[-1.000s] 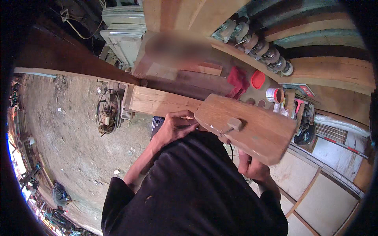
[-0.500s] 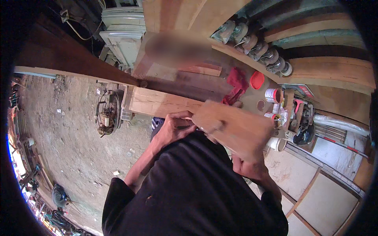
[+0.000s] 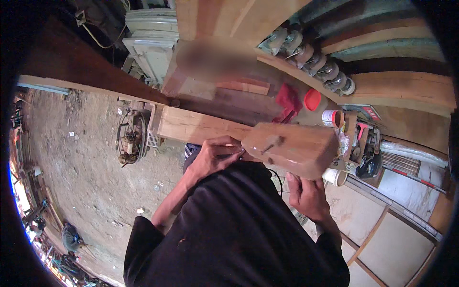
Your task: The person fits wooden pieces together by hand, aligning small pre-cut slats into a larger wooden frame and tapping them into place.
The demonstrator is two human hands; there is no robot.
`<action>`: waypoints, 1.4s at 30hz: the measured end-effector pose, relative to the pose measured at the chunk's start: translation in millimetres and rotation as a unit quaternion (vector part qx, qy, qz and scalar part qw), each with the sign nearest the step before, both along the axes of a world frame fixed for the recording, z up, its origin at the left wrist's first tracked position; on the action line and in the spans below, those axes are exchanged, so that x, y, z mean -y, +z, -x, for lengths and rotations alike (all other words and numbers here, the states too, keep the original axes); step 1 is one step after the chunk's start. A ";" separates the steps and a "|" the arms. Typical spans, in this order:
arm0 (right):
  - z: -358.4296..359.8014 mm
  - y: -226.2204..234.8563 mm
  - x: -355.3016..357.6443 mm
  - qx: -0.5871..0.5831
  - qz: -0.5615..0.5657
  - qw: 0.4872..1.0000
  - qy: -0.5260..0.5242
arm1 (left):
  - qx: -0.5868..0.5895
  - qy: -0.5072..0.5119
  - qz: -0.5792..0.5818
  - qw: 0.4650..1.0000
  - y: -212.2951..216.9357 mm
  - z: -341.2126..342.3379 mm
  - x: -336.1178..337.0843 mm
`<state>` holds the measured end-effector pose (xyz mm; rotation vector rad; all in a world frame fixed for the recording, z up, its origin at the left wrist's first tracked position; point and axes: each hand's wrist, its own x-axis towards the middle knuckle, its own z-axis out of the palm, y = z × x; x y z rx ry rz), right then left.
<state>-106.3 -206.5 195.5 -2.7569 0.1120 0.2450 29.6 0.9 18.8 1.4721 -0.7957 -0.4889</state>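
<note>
Rm to move L, over dirt floor (image 3: 91,158); R tight, white tub (image 3: 335,177) just beside wooden block (image 3: 299,149) in view; block in front of torso, nr plank (image 3: 196,124) R end; long axis approx L-R, tapered end twd L hand (image 3: 213,154); L fingertips pinched, item too small to tell; R hand (image 3: 308,197) curled at block's near edge, grip part hidden

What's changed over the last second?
The block's right end has swung left and up in the picture, uncovering the white tub. The right hand has risen slightly. No release shows. The left hand and plank look unchanged.
</note>
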 end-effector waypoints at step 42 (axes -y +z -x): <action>23.9 -11.0 0.0 -0.066 0.052 0.994 0.071 | 0.096 -0.023 0.024 0.995 -8.0 -2.0 1.2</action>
